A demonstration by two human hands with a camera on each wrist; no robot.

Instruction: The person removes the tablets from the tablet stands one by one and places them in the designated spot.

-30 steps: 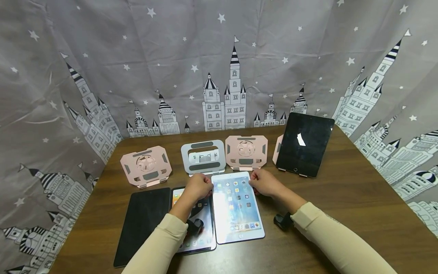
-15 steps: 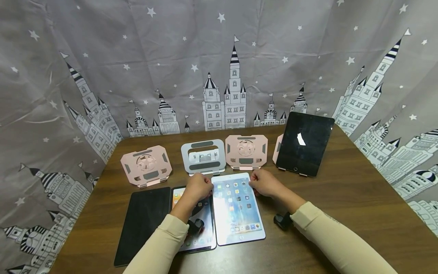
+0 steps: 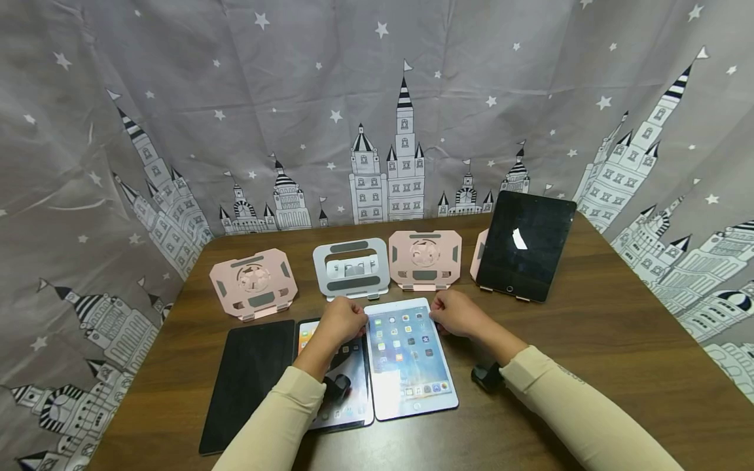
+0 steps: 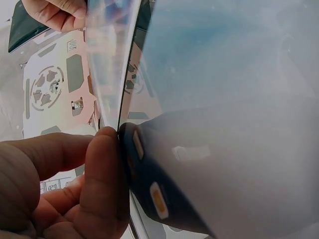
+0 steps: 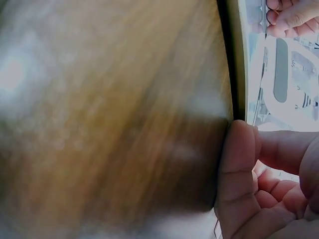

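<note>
A white-framed tablet (image 3: 410, 360), its screen lit with app icons, is between my two hands in the head view. My left hand (image 3: 344, 320) pinches its upper left edge between thumb and finger. My right hand (image 3: 456, 313) pinches the upper right edge across from it. In the left wrist view the tablet's face appears edge-on as a narrow bluish strip (image 4: 108, 59) beside the left fingertips (image 4: 102, 144). A dark-edged second tablet (image 3: 347, 412) with a lit screen lies under my left forearm, partly hidden, bordering the white one.
A black tablet (image 3: 253, 369) lies at the left. Behind stand a pink stand (image 3: 281, 268), a grey stand (image 3: 353, 286) and another pink stand (image 3: 400, 248). A dark tablet (image 3: 530, 222) leans on a further pink stand (image 3: 477, 255) at the right. A printed curtain (image 3: 377, 98) hangs behind the table.
The white tablet's top edge has come slightly toward me, baring the grey stand's foot. Glare on its screen has shrunk, so more icons show. Both hands keep their hold.
</note>
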